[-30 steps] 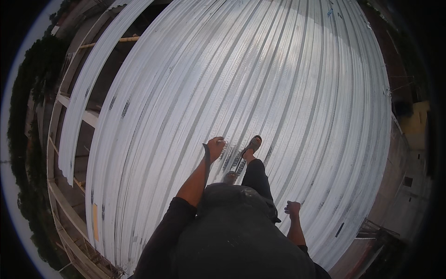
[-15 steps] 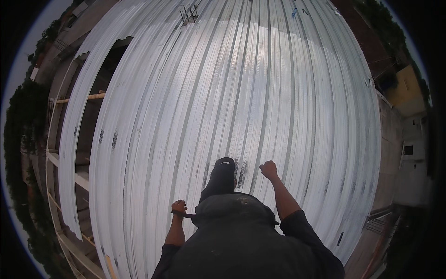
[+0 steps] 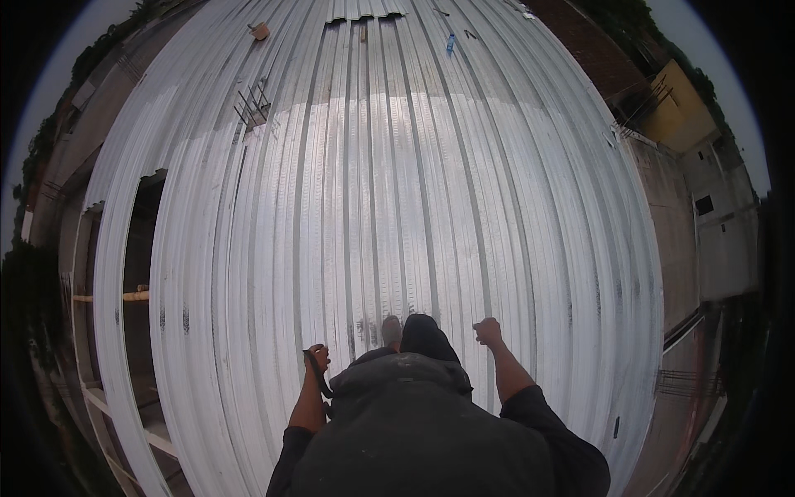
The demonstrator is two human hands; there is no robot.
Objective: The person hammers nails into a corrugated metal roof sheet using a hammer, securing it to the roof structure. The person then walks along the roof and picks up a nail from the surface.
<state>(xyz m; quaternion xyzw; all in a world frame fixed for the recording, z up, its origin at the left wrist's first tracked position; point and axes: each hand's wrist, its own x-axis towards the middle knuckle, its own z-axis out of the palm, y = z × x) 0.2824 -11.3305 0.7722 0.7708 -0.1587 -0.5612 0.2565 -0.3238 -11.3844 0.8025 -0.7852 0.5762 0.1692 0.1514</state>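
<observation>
I stand on a roof of ribbed silvery metal sheets (image 3: pixel 364 215). Low at my left side, my left hand (image 3: pixel 318 358) is closed around a black strap (image 3: pixel 320 379), which curves back toward my waist. My right hand (image 3: pixel 489 332) hangs over the sheets at my right with its fingers curled in; I see nothing in it. Between the hands, a greyish shoe (image 3: pixel 391 330) rests on the metal and a dark trouser leg (image 3: pixel 427 338) reaches forward.
Thin rebars (image 3: pixel 252 106) poke through the roof ahead to the left. A long gap (image 3: pixel 141 248) between sheets opens at left, a wooden pole (image 3: pixel 136 296) across it. Far ahead lie a blue bottle-like object (image 3: pixel 450 43) and a brownish block (image 3: pixel 260 31). Walls (image 3: pixel 662 207) flank the right edge.
I have moved forward over the roof: the rebars and blue object sit nearer and further left in view. A shoe now shows beside the trouser leg. Both hands keep their closed shape.
</observation>
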